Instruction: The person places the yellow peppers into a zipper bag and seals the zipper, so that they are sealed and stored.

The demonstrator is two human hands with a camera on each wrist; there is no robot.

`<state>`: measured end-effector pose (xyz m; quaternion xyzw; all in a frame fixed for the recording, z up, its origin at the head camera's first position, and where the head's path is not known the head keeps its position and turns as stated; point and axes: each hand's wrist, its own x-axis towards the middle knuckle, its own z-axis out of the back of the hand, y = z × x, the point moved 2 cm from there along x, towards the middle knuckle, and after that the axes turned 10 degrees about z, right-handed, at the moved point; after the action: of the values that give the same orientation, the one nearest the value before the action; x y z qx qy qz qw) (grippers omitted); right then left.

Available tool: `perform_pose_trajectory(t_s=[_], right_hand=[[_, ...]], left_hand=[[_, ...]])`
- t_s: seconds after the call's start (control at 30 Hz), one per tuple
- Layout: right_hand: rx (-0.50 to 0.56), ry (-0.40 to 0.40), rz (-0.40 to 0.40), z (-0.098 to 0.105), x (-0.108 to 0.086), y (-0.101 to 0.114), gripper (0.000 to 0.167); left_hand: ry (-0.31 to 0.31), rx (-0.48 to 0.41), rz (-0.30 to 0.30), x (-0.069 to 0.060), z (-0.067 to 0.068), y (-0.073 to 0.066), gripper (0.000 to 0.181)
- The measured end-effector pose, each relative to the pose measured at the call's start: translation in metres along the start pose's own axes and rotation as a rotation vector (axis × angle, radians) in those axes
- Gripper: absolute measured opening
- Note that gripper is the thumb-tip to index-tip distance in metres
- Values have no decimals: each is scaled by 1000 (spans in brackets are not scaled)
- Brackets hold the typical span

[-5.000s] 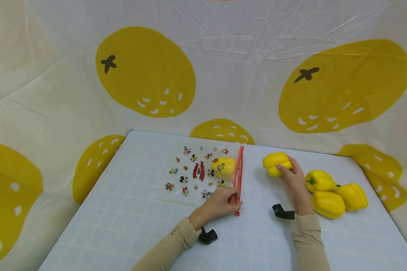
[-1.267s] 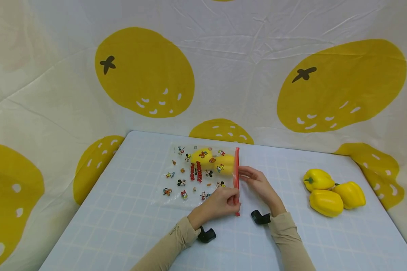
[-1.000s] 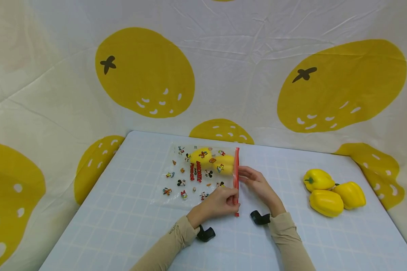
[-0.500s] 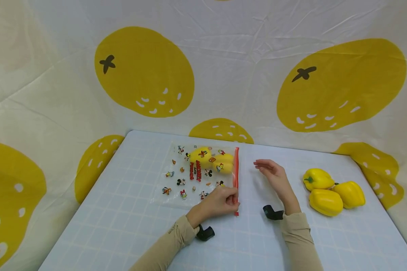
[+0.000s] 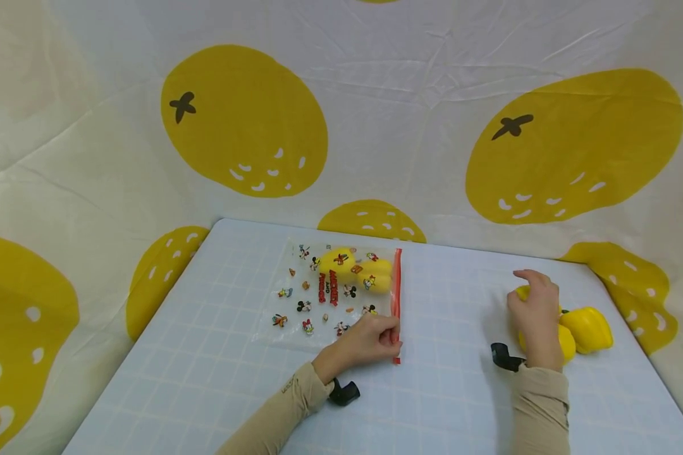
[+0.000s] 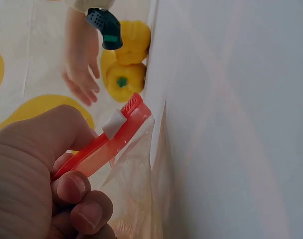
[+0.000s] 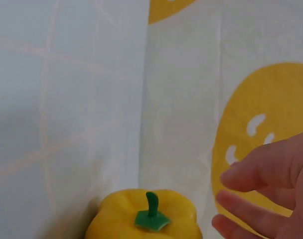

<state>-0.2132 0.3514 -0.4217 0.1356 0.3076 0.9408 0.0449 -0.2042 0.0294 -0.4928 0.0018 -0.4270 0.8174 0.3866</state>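
A clear printed zip bag point(image 5: 296, 316) lies flat with two yellow bell peppers point(image 5: 337, 262) inside. My left hand point(image 5: 364, 341) pinches the lower end of its red zip edge point(image 5: 397, 278); the left wrist view shows the red strip point(image 6: 99, 149) and a white slider point(image 6: 113, 124) by the fingers. My right hand point(image 5: 537, 316) hovers over the group of loose yellow peppers point(image 5: 587, 330) at the right, thumb and fingers apart, holding nothing. In the right wrist view a pepper with a green stem point(image 7: 141, 219) stands beside the hand point(image 7: 271, 184), not touching it.
A white table point(image 5: 432, 404) with a faint grid carries everything. Behind it hangs a white cloth point(image 5: 398, 126) printed with large yellow fruit. Black wrist camera mounts point(image 5: 344, 393) stick out beside both wrists.
My right hand has carried one pepper into the bag, come out of its mouth and moved right to the loose peppers. The bag's mouth lies flatter; my left hand keeps its pinch.
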Motion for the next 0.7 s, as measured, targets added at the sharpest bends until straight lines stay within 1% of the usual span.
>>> perform_pose_trajectory(t_s=[0.1, 0.2, 0.3, 0.37, 0.47, 0.7], right_hand=[[-81, 30, -45, 3, 0, -10, 61], [-163, 101, -71, 1, -1, -18, 69], [-211, 165, -90, -3, -2, -24, 72], [-221, 188, -105, -6, -2, -27, 73], [-226, 190, -112, -7, -2, -28, 74], [-247, 176, -55, -8, -2, -27, 70]], left_hand=[[0, -8, -6, 0, 0, -1, 20], [2, -17, -8, 0, 0, -1, 19], [1, -17, -9, 0, 1, -2, 20], [2, -21, -12, 0, 1, -2, 20], [0, -17, -19, 0, 1, -2, 21], [-4, -14, -12, 1, 1, -1, 20]])
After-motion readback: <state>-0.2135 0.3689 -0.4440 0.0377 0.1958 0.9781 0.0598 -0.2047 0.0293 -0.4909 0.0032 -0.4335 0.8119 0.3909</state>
